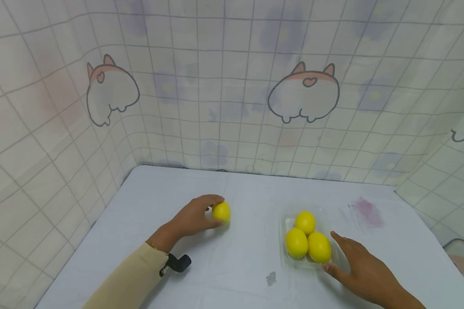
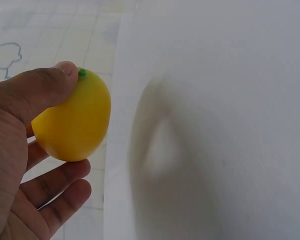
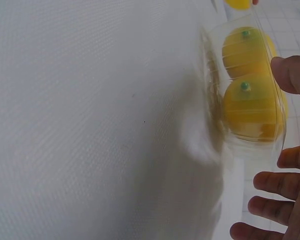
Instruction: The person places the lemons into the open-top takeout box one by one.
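My left hand (image 1: 195,216) pinches a smooth yellow toy fruit (image 1: 221,212), oval like a lemon, between thumb and fingers. In the left wrist view, the fruit (image 2: 82,125) shows a small green stem nub near the thumb tip, and the hand's shadow falls on the table. Three matching yellow fruits (image 1: 305,222) sit in a clear plastic container (image 1: 285,262) right of centre. My right hand (image 1: 365,272) is beside the container's right side, fingers spread and relaxed. In the right wrist view its thumb (image 3: 289,72) overlaps the container's rim.
A white cloth covers the table (image 1: 251,214). It has a pinkish stain (image 1: 367,212) at the right and a small grey patch (image 1: 271,279) near the front. A grid-patterned curtain (image 1: 232,98) with cartoon animals hangs behind. A dark cable (image 1: 462,240) curves at the far right.
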Available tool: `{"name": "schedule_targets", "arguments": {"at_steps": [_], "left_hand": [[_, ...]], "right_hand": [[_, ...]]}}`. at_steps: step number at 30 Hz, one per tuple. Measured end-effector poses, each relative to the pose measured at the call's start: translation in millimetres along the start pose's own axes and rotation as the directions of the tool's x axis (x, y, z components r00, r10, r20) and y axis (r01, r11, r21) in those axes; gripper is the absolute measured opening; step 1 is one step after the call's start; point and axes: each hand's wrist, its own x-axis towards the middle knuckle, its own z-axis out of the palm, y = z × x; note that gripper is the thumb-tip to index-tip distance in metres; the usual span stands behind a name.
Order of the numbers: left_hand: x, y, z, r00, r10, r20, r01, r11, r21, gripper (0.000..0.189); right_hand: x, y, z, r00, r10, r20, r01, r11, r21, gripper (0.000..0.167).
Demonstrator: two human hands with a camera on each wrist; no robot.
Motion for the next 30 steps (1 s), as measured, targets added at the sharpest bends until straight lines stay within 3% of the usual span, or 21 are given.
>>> {"name": "schedule_targets", "arguments": {"at_steps": [9,22,30], "left_hand": [[12.6,21.0,6.9,0.999,-0.01,0.033,0.01,1.0,-0.02,0.068],[30.8,47.3,19.5,0.997,0.065,0.049,-0.062,0.996,-0.058,0.067],[43.3,61.6,27.9,0.995,0.075,0.067,-0.071,0.996,-0.062,0.067]], "right_hand": [[1.7,1,1,1.0,0.004,0.017,-0.004,1.0,0.01,0.102],[2.0,3,-1,1.0,0.004,0.028,-0.004,1.0,-0.007,0.103],[0.9,4,2,1.0,-0.012,-0.011,0.012,1.0,-0.005,0.1]]}}
